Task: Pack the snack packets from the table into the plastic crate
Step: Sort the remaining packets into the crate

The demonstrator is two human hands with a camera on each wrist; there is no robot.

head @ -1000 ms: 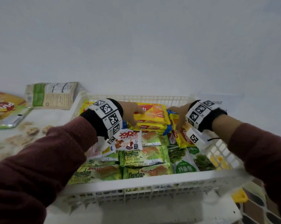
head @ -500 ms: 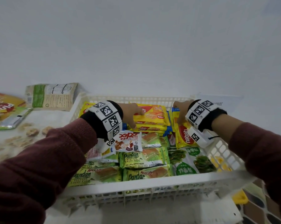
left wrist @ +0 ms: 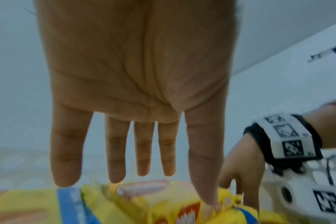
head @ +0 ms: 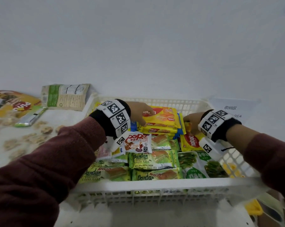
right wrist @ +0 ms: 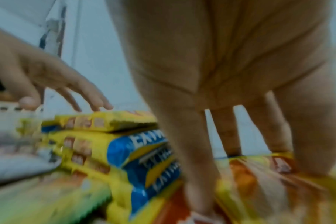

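The white plastic crate (head: 155,184) is full of snack packets. A stack of yellow Nabati wafer packets (head: 161,117) lies at its back. My left hand (head: 138,112) rests on top of that stack with straight fingers (left wrist: 142,151), the thumb tip touching a yellow wrapper. My right hand (head: 191,122) reaches down just right of the stack and pinches the top of a yellow Nabati packet (head: 191,143) that stands on edge against the crate's right side. In the right wrist view the thumb (right wrist: 194,174) and fingers sit on either side of this packet (right wrist: 249,178).
Green Pandan cake packets (head: 151,159), a white Popo packet (head: 137,143) and a green-and-white bag (head: 202,163) fill the crate's front. On the table to the left lie a green-white pouch (head: 64,96), a yellow bag (head: 12,102) and a green stick pack (head: 30,118). A paper label (head: 232,108) lies behind the crate.
My right hand has shifted right and down, pressing the yellow packet in beside the stack. The left hand stays on top of the stack.
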